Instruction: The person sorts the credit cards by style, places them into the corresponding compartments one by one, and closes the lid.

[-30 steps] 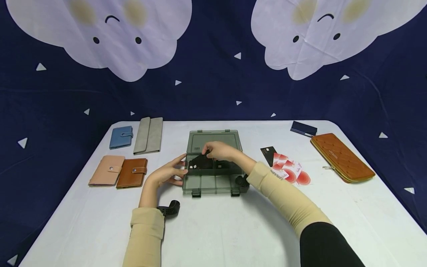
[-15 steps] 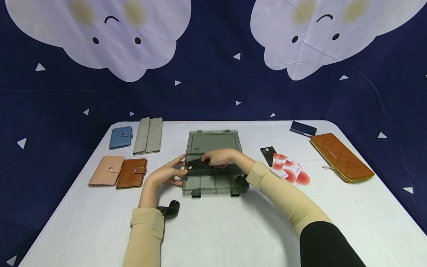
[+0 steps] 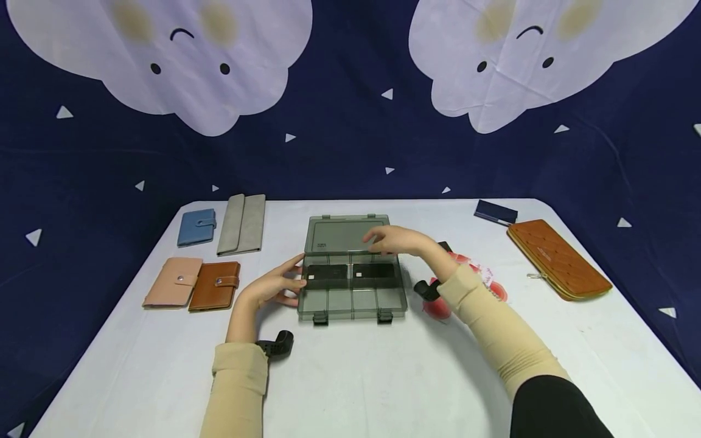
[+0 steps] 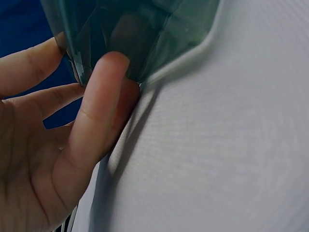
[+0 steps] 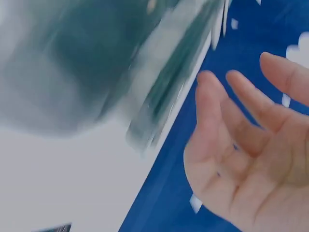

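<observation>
A translucent grey-green plastic compartment box (image 3: pixel 353 304) lies on the table with its lid (image 3: pixel 334 234) folded back. Two black cards, a left one (image 3: pixel 331 274) and a right one (image 3: pixel 378 274), lie side by side in its compartments. My left hand (image 3: pixel 276 283) grips the box's left side, the thumb (image 4: pixel 96 104) on one face and fingers on the other. My right hand (image 3: pixel 402 240) hovers over the lid's right part, fingers loosely bent with nothing in them. Red-and-white cards (image 3: pixel 436 308) and a dark card (image 3: pixel 445 246) are partly hidden under my right forearm.
On the left lie a blue wallet (image 3: pixel 196 227), a grey folding wallet (image 3: pixel 251 225), a pink wallet (image 3: pixel 174 281) and a brown one (image 3: pixel 215 286). A tan zip wallet (image 3: pixel 558 258) and a navy card case (image 3: pixel 495 212) lie at the right.
My right hand has let go of the black card inside the box and moved up and to the right. The card now lies flat in its compartment. My left hand stays at the box.
</observation>
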### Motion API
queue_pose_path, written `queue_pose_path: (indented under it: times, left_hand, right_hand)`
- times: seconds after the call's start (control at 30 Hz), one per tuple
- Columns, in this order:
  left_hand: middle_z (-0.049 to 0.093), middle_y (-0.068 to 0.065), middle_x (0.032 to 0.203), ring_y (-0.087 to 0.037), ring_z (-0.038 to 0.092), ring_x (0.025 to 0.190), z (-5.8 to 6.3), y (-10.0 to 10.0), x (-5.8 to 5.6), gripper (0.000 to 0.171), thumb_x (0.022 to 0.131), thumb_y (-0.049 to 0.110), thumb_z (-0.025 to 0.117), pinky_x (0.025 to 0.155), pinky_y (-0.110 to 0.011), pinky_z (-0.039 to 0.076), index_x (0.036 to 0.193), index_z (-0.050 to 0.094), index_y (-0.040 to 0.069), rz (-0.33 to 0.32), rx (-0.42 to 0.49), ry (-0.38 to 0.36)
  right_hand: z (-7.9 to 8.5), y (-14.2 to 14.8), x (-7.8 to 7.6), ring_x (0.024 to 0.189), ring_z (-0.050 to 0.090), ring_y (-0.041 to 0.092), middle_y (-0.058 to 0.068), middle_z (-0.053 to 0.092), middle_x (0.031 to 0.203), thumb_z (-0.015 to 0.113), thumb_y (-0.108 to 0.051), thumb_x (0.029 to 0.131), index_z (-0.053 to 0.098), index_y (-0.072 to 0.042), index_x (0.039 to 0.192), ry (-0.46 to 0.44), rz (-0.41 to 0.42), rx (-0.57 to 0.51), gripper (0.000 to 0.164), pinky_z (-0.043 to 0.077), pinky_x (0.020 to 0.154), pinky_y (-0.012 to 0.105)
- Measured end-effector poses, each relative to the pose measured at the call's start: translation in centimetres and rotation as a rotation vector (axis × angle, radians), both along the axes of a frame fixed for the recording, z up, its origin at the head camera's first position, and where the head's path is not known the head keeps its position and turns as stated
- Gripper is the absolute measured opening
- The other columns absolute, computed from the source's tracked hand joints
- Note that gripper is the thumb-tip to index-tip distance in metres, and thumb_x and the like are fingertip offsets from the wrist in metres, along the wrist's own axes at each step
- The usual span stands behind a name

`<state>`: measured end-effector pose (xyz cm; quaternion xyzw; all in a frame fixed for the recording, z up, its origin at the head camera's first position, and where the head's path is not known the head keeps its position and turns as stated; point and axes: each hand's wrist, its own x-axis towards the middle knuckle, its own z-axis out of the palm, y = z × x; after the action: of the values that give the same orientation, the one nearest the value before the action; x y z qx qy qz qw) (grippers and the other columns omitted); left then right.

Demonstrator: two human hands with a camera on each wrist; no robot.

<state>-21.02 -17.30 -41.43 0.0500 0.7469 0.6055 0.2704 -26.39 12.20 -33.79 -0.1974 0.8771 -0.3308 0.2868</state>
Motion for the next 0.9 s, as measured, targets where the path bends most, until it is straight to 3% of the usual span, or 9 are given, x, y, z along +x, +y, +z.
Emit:
queue_pose_path:
  times: [0.13, 0.23, 0.4, 0.47, 0.67, 0.8, 0.9]
  left_hand:
    - [0.019, -0.021, 0.141, -0.020, 0.050, 0.085, 0.0, -0.1, 0.0, 0.076, 0.092, 0.010, 0.054, 0.070, -0.033, 0.056, 0.151, 0.007, 0.017, -0.004, 0.008, 0.001]
    - [0.018, -0.021, 0.141, -0.019, 0.049, 0.085, 0.0, -0.1, 0.0, 0.076, 0.092, 0.010, 0.054, 0.070, -0.033, 0.056, 0.151, 0.007, 0.017, -0.002, 0.009, -0.001]
    - [0.019, -0.020, 0.141, -0.019, 0.049, 0.086, -0.1, -0.1, 0.0, 0.076, 0.091, 0.010, 0.055, 0.070, -0.033, 0.056, 0.151, 0.008, 0.018, 0.001, 0.003, -0.005]
    - [0.019, -0.021, 0.141, -0.020, 0.049, 0.086, -0.1, -0.1, 0.0, 0.076, 0.091, 0.010, 0.055, 0.070, -0.033, 0.056, 0.151, 0.008, 0.018, -0.002, 0.002, -0.004]
    - [0.019, -0.021, 0.142, -0.020, 0.049, 0.086, 0.0, -0.1, 0.0, 0.076, 0.091, 0.011, 0.055, 0.070, -0.033, 0.056, 0.151, 0.008, 0.018, 0.003, -0.006, -0.007]
    - [0.019, -0.021, 0.142, -0.021, 0.049, 0.088, 0.0, -0.1, 0.0, 0.076, 0.091, 0.010, 0.055, 0.070, -0.033, 0.056, 0.151, 0.008, 0.018, 0.002, -0.005, -0.004]
    - [0.019, -0.021, 0.142, -0.021, 0.049, 0.090, 0.0, -0.1, 0.0, 0.076, 0.091, 0.010, 0.055, 0.070, -0.033, 0.056, 0.151, 0.008, 0.018, 0.003, -0.007, -0.002]
  right_hand:
    - [-0.4, 4.3, -1.3, 0.095, 0.051, 0.032, 0.019, 0.054, 0.110, 0.058, -0.017, 0.088, 0.047, 0.003, 0.122, 0.152, -0.130, 0.137, 0.041, 0.045, 0.077, 0.041]
    - [-1.1, 6.9, -2.1, 0.095, 0.051, 0.034, 0.026, 0.052, 0.111, 0.062, -0.020, 0.084, 0.042, 0.009, 0.116, 0.193, -0.208, 0.309, 0.048, 0.045, 0.080, 0.043]
    - [-2.2, 9.3, -2.7, 0.113, 0.043, 0.041, 0.035, 0.037, 0.128, 0.062, -0.035, 0.083, 0.015, 0.016, 0.133, 0.067, -0.305, 0.522, 0.085, 0.037, 0.097, 0.052]
    - [-2.8, 9.8, -2.9, 0.115, 0.040, 0.042, 0.035, 0.033, 0.131, 0.065, -0.035, 0.082, 0.011, 0.016, 0.134, 0.035, -0.313, 0.522, 0.091, 0.035, 0.099, 0.052]
    - [-4.2, 10.2, -3.4, 0.103, 0.038, 0.036, 0.026, 0.037, 0.114, 0.072, -0.017, 0.076, 0.025, 0.008, 0.117, -0.004, -0.340, 0.319, 0.066, 0.038, 0.093, 0.045]
    - [-4.5, 10.1, -3.6, 0.101, 0.038, 0.035, 0.026, 0.035, 0.117, 0.070, -0.007, 0.075, 0.026, 0.007, 0.119, -0.001, -0.363, 0.220, 0.064, 0.037, 0.092, 0.044]
    - [-4.2, 9.9, -3.5, 0.107, 0.039, 0.040, 0.030, 0.037, 0.123, 0.070, -0.015, 0.075, 0.029, 0.010, 0.123, 0.035, -0.380, 0.318, 0.068, 0.032, 0.097, 0.050]
